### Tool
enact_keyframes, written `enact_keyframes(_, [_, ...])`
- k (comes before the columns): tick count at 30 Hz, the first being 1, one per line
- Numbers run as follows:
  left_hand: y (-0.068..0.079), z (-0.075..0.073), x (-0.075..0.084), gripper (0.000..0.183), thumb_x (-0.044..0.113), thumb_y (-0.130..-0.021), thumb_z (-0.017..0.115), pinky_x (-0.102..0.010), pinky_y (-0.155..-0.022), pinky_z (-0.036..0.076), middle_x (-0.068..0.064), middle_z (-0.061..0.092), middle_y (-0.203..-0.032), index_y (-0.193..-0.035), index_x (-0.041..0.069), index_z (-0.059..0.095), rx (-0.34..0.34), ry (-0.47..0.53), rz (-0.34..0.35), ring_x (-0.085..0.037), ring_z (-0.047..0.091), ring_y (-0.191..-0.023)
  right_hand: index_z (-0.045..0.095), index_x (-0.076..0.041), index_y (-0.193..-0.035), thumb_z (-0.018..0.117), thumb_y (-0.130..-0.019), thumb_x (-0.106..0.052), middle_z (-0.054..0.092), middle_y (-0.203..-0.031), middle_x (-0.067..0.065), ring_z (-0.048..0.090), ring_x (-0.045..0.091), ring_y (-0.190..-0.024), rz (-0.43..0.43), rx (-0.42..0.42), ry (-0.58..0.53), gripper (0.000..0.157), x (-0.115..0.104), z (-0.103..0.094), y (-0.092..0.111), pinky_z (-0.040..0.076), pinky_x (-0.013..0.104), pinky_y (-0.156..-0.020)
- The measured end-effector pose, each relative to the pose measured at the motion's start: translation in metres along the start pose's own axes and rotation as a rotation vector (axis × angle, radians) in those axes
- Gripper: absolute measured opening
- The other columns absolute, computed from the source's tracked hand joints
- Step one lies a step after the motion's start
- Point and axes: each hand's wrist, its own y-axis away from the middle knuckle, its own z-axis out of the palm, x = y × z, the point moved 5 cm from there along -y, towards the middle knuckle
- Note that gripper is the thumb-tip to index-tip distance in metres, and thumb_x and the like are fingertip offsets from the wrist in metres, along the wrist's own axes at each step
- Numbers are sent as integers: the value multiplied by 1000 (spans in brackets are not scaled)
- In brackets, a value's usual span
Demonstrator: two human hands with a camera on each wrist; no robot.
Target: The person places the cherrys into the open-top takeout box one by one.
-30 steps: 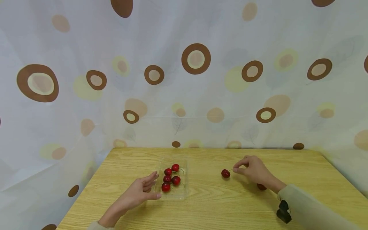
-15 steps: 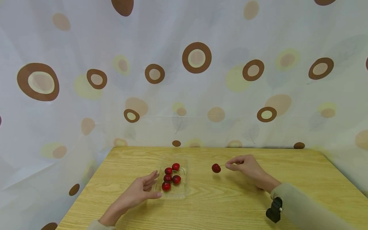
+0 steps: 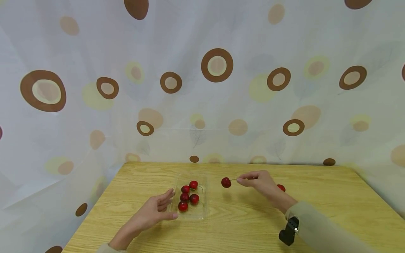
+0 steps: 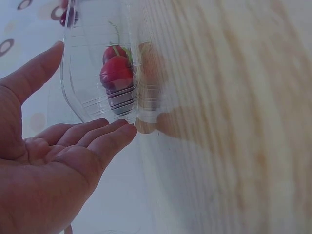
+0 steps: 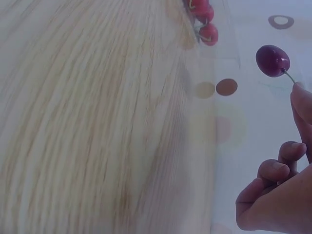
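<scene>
A dark red cherry (image 3: 226,182) hangs in the air above the table, right of a clear plastic container (image 3: 202,212). My right hand (image 3: 265,185) pinches the tip of its thin stem between thumb and finger; in the right wrist view the cherry (image 5: 272,60) sits apart from the fingertips. Several cherries (image 3: 182,206) lie inside the container, some with green stems. At the container's left side is my left hand (image 3: 149,212), thumb and fingers spread. In the left wrist view its fingertips (image 4: 127,130) reach the wall at the base.
Another red cherry (image 3: 281,188) lies on the table behind my right forearm, partly hidden by it. The wooden table (image 3: 221,235) ends at a patterned curtain (image 3: 177,105) at the back. A dark wrist device (image 3: 288,232) hangs below my right sleeve.
My right hand has moved left with the cherry, lifting it off the table toward the container. A cherry behind the right forearm has come more into view. My left hand stays in place.
</scene>
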Motion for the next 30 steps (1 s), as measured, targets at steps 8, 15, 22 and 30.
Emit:
enact_keyframes(8, [0, 0, 0, 89, 19, -100, 77, -60, -120, 31, -28, 26, -167, -165, -6, 21, -3, 6, 3, -51, 30, -150, 79, -1, -117, 76, -100, -24, 68, -134, 17, 55, 43, -131, -31, -10, -44, 29, -12, 20, -4, 40, 66, -112])
enact_keyframes(15, [0, 0, 1, 90, 18, -99, 77, -59, -120, 31, -29, 26, -166, -164, -6, 21, 0, 5, 7, -51, 30, -150, 81, -2, -112, 77, -100, -22, 71, -128, 13, 59, 38, -125, -64, 6, -65, 24, -23, 40, -12, 44, 63, -109])
enact_keyframes(22, [-1, 0, 1, 90, 18, -99, 78, -57, -120, 32, -30, 27, -166, -164, -8, 21, 7, -9, 25, -51, 30, -150, 82, -3, -109, 76, -100, -20, 74, -123, 10, 62, 35, -122, -102, 0, -71, 20, -30, 60, -23, 47, 59, -107])
enact_keyframes(30, [0, 0, 1, 90, 17, -99, 78, -57, -120, 31, -29, 27, -166, -164, -8, 21, 9, -10, 29, -51, 30, -150, 83, -5, -105, 78, -98, -21, 75, -118, 5, 64, 30, -116, -73, 0, -82, 17, -38, 79, -33, 48, 58, -106])
